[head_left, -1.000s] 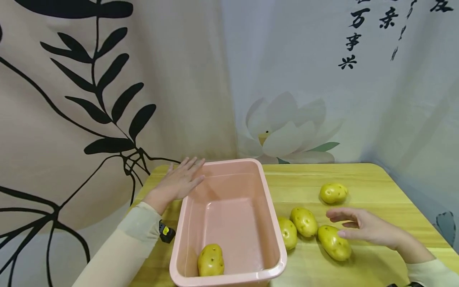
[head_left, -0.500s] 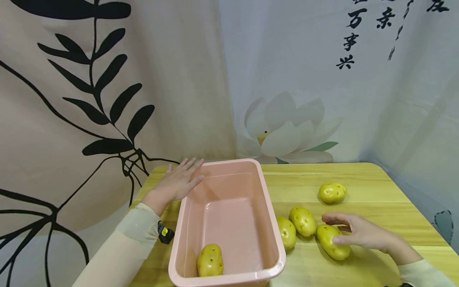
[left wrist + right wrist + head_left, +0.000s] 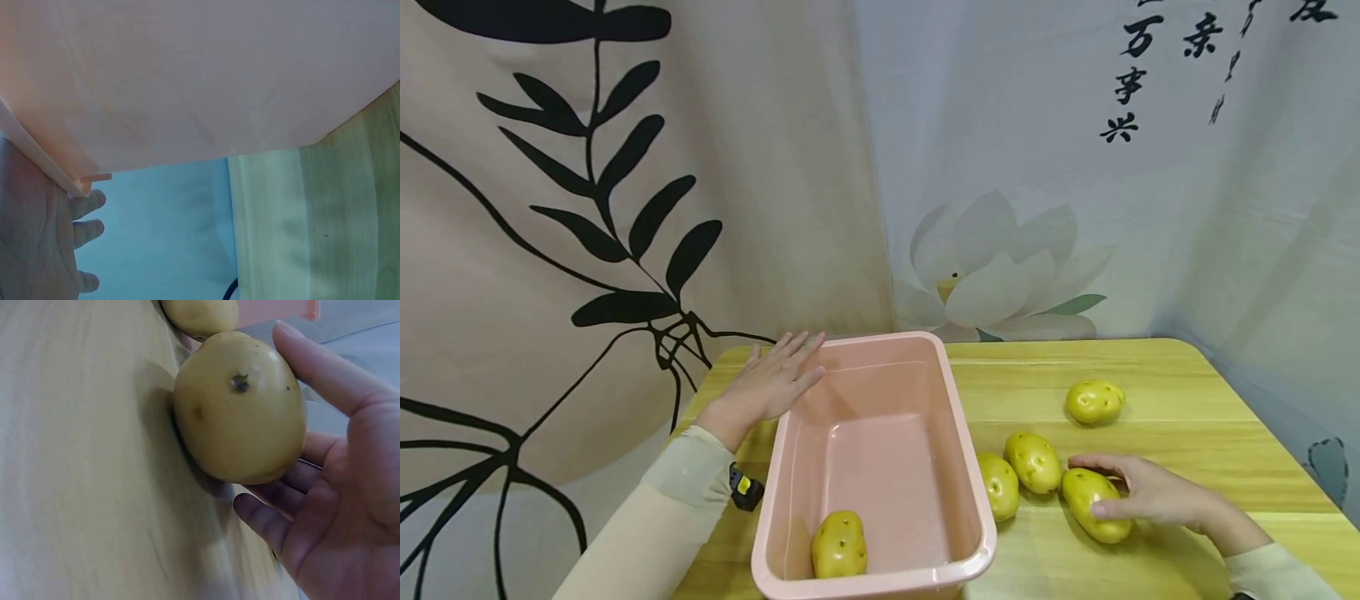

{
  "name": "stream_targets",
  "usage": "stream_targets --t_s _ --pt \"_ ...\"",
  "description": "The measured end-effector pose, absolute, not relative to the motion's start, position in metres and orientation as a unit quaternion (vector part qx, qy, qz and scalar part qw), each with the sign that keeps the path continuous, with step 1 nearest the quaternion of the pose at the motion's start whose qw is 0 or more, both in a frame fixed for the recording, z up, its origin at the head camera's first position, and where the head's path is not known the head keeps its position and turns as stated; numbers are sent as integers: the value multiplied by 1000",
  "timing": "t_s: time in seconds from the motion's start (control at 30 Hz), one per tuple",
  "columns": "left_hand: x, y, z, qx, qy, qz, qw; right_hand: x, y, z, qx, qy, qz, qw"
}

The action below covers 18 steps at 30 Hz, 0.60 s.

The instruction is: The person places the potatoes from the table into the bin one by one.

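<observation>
My left hand [image 3: 767, 387] rests on the left rim of a pink plastic basin [image 3: 883, 458], its fingers straight. Seen from the left wrist, fingertips of that hand [image 3: 90, 231] show below the basin's rim [image 3: 40, 150]. A yellow potato [image 3: 1086, 498] lies on the table at the right, and my right hand [image 3: 1168, 496] holds it between thumb and fingers. Up close in the right wrist view, the thumb lies along one side of this potato [image 3: 240, 419] and curled fingers reach the other; it sits on or very close to the wood.
Inside the basin, near its front, lies one potato [image 3: 839, 546]. Two more potatoes [image 3: 1032, 462] lie between the basin and my right hand, and another potato [image 3: 1095, 402] is farther back. The wooden table [image 3: 1157, 375] ends at a printed curtain [image 3: 790, 167].
My right hand has moved left and down onto the nearest potato and closed its thumb and fingers about it. The left hand stays on the basin rim.
</observation>
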State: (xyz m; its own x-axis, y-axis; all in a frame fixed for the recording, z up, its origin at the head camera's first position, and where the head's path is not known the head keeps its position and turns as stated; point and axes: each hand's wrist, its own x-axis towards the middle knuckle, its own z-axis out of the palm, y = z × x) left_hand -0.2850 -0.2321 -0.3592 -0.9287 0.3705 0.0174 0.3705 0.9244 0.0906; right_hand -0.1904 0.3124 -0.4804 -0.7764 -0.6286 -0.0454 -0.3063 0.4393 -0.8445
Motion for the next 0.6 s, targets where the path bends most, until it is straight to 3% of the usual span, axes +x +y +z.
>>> stream_targets --t_s 0.6 --pt "-283 -233 -357 189 981 43 4 -187 314 -476 -276 817 -466 199"
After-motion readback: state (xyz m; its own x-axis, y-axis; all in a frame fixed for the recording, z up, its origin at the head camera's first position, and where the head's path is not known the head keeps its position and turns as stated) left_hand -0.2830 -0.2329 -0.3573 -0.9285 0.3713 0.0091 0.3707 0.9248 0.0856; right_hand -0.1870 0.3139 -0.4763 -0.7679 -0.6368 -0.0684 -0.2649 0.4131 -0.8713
